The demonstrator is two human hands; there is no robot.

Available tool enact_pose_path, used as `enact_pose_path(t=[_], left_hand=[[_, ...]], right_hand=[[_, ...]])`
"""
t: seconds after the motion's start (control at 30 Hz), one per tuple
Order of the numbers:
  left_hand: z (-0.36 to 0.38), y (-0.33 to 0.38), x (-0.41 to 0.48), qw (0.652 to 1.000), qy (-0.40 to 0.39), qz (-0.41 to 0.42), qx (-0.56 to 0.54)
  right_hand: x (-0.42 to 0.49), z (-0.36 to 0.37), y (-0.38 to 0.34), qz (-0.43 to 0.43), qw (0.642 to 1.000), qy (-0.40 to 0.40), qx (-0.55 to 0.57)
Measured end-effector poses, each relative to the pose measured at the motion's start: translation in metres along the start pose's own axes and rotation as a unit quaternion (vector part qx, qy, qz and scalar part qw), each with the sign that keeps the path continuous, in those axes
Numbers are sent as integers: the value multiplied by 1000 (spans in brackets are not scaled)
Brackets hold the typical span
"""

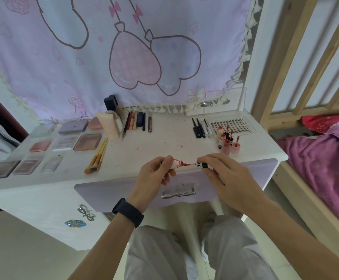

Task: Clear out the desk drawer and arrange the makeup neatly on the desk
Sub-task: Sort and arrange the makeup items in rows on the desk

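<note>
Centre frame: left hand [154, 176] and right hand [223, 174] each pinch one half of an uncapped lip gloss [186, 164] above the drawer [108, 190]. Palettes [87, 141] and pencils [200, 128] lie in rows on the desk [164, 142]. Judged nearly finished; this tube remains.

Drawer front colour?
Pale lilac drawer front; shows best in the head view.

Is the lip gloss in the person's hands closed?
No: the left hand and right hand hold the lip gloss in two parts, its red wand bared between them.
</note>
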State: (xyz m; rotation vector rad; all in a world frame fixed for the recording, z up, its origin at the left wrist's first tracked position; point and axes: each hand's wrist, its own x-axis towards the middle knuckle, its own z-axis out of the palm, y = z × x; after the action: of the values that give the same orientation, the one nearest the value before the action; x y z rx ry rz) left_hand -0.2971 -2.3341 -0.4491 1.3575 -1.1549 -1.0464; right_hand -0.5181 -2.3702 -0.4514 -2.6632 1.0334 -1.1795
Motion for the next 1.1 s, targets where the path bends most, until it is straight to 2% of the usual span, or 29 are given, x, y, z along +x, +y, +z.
enact_pose_path(t=[0.07,0.17,0.27,0.33,0.47,0.5,0.57,0.67,0.87,1.0,1.1], left_hand=[[1,2,1,1000,0,-6,-12],[2,5,2,998,-5,-28,-51],[3,7,4,991,-22,-63,-113],[4,10,7,985,-45,-73,-147],[10,20,20,976,-94,-66,-185],[13,23,25,975,-104,-63,-184],[20,31,34,977,-114,-55,-173],[36,45,47,986,-112,-31,-123],[73,75,85,993,-112,24,30],[101,93,119,986,-117,48,111],[120,99,148,968,-120,74,207]], right_hand=[[0,-1,1,21,1000,8,15],[-3,-3,3,97,990,46,90],[-9,-4,6,218,951,83,204],[-11,-6,10,302,891,110,320],[-10,-16,24,415,700,167,557],[-9,-20,29,427,664,171,589],[-9,-26,40,439,634,171,614],[-11,-34,56,439,651,176,594],[-18,-51,95,428,722,155,521],[-18,-59,127,443,761,144,452],[-14,-57,151,446,783,133,411]])
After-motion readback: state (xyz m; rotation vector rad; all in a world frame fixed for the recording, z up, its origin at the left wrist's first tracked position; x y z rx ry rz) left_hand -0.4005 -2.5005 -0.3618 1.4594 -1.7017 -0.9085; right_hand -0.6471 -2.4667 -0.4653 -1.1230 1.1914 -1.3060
